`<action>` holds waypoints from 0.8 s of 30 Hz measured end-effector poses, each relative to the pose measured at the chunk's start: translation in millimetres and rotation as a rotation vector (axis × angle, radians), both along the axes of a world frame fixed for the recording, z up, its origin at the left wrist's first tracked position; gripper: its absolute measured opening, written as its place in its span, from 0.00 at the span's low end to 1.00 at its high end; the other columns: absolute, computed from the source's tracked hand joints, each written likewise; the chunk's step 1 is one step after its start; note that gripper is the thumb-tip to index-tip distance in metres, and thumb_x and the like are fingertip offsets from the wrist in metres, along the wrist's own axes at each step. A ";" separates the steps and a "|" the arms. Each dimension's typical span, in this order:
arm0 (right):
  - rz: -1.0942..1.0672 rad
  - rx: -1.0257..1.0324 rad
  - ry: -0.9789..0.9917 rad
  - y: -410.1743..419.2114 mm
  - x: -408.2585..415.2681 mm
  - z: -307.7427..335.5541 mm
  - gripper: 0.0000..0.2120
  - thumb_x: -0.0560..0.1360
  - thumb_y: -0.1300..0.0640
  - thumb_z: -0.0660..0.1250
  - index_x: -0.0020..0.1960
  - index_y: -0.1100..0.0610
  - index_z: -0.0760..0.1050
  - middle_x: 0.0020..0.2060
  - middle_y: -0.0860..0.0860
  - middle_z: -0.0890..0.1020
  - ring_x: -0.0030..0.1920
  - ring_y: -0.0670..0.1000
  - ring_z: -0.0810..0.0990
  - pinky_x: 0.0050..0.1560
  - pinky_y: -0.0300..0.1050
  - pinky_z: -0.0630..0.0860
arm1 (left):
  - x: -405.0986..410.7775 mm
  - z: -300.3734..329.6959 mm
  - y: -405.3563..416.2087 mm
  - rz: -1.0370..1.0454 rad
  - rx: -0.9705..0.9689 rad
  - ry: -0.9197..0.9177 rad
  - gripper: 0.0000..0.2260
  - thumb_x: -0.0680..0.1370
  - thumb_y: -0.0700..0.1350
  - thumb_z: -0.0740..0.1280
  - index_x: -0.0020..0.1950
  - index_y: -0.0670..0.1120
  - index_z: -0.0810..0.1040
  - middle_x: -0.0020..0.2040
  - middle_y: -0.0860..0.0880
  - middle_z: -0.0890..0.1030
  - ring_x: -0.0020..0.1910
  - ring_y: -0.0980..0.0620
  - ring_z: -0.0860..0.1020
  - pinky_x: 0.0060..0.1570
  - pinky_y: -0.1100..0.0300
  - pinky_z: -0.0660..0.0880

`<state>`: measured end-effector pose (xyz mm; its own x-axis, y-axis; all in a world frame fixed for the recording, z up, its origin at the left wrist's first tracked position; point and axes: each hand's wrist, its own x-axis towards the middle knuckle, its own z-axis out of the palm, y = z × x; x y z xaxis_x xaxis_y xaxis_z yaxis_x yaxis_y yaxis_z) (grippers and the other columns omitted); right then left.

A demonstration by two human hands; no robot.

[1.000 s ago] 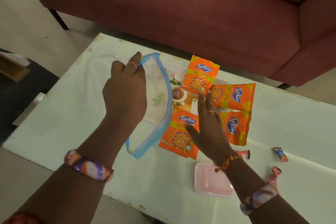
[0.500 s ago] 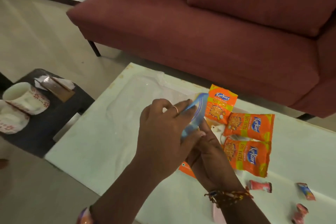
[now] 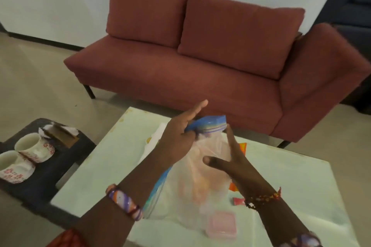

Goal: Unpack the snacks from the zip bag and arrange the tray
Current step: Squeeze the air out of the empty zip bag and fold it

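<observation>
I hold the clear zip bag [image 3: 202, 176] with its blue zip strip upright over the pale table [image 3: 112, 162]. My left hand [image 3: 178, 136] grips the blue strip at the bag's top, index finger pointing out. My right hand [image 3: 230, 158] presses flat against the bag's right side, fingers spread, thumb on the plastic. The orange snack packets [image 3: 242, 146] show only as corners past the bag and as a blur through it. A small red sweet [image 3: 237, 201] lies by my right wrist. A pink lidded box [image 3: 221, 224] sits at the table's near edge.
A dark red sofa [image 3: 200, 62] stands behind the table. To the left, a low dark side table [image 3: 50, 170] carries two white flowered mugs [image 3: 34, 146] and some paper. Bare table shows left and right of the bag.
The bag has been lifted upright off the table and now covers the packets. My right hand has come out flat against its side. The view has tilted up toward the sofa.
</observation>
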<state>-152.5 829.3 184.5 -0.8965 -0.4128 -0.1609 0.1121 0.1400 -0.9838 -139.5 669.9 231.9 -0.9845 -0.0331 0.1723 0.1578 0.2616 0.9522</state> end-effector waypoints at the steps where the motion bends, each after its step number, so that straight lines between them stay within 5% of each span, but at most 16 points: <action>1: 0.035 -0.131 -0.057 0.3 5.6 7.5 0.53 0.54 0.42 0.80 0.72 0.37 0.54 0.72 0.44 0.65 0.72 0.48 0.64 0.71 0.58 0.62 | -0.9 6.3 7.0 0.002 0.121 0.002 0.33 0.69 0.24 0.54 0.63 0.57 0.71 0.50 0.56 0.79 0.37 0.68 0.77 0.37 0.76 0.71; 4: 0.047 -0.387 -0.218 -2.4 23.3 27.3 0.47 0.53 0.42 0.80 0.69 0.43 0.64 0.62 0.48 0.78 0.61 0.53 0.77 0.59 0.61 0.74 | -0.8 9.0 25.9 0.068 0.263 0.041 0.22 0.66 0.30 0.58 0.46 0.53 0.81 0.42 0.53 0.82 0.38 0.59 0.78 0.41 0.64 0.74; 7: -0.014 -0.478 -0.241 -3.2 33.7 42.3 0.32 0.60 0.55 0.78 0.62 0.48 0.73 0.50 0.50 0.82 0.50 0.53 0.81 0.42 0.55 0.80 | 1.5 8.5 38.5 0.070 0.136 0.159 0.15 0.61 0.32 0.56 0.30 0.49 0.77 0.31 0.58 0.79 0.33 0.61 0.75 0.38 0.67 0.73; 9: -0.148 -0.532 -0.242 1.0 33.4 46.2 0.21 0.66 0.71 0.69 0.55 0.54 0.77 0.43 0.51 0.84 0.45 0.53 0.82 0.42 0.55 0.82 | -1.2 7.1 44.1 0.002 -0.006 0.215 0.13 0.60 0.31 0.55 0.32 0.42 0.78 0.39 0.54 0.78 0.37 0.57 0.76 0.41 0.64 0.72; 11: -0.355 -0.533 -0.257 8.0 32.3 47.4 0.16 0.68 0.77 0.62 0.47 0.60 0.78 0.37 0.54 0.85 0.40 0.54 0.82 0.38 0.49 0.83 | -7.0 8.7 43.3 -0.138 -0.254 0.175 0.15 0.61 0.33 0.57 0.39 0.34 0.82 0.51 0.39 0.77 0.48 0.49 0.77 0.52 0.67 0.71; 14: -0.589 -0.565 -0.246 18.4 31.0 51.0 0.13 0.70 0.77 0.59 0.41 0.63 0.76 0.30 0.53 0.84 0.30 0.49 0.83 0.32 0.40 0.81 | -3.7 23.7 32.5 -0.365 -0.423 0.034 0.19 0.65 0.43 0.64 0.55 0.45 0.82 0.65 0.44 0.73 0.66 0.52 0.68 0.66 0.64 0.61; 17: -0.767 -0.623 -0.276 24.0 23.3 56.0 0.12 0.70 0.77 0.61 0.40 0.62 0.75 0.24 0.50 0.82 0.25 0.47 0.82 0.28 0.37 0.79 | -0.4 34.8 17.0 -0.298 -0.298 -0.006 0.26 0.69 0.46 0.72 0.66 0.51 0.72 0.64 0.55 0.71 0.69 0.57 0.63 0.67 0.65 0.57; 21: -0.874 -0.660 -0.230 15.1 15.8 58.0 0.11 0.69 0.76 0.63 0.39 0.61 0.75 0.24 0.49 0.82 0.26 0.46 0.82 0.28 0.35 0.78 | 1.9 17.9 3.2 -0.350 0.224 -0.534 0.40 0.63 0.64 0.72 0.71 0.62 0.59 0.74 0.53 0.62 0.72 0.51 0.62 0.67 0.46 0.63; 24: -0.799 -0.345 0.072 -7.2 21.9 55.6 0.11 0.66 0.74 0.68 0.36 0.59 0.75 0.26 0.47 0.82 0.28 0.39 0.80 0.33 0.31 0.77 | 1.5 3.5 11.1 -0.488 0.517 -0.714 0.42 0.58 0.70 0.70 0.69 0.58 0.66 0.65 0.51 0.75 0.63 0.49 0.75 0.57 0.39 0.73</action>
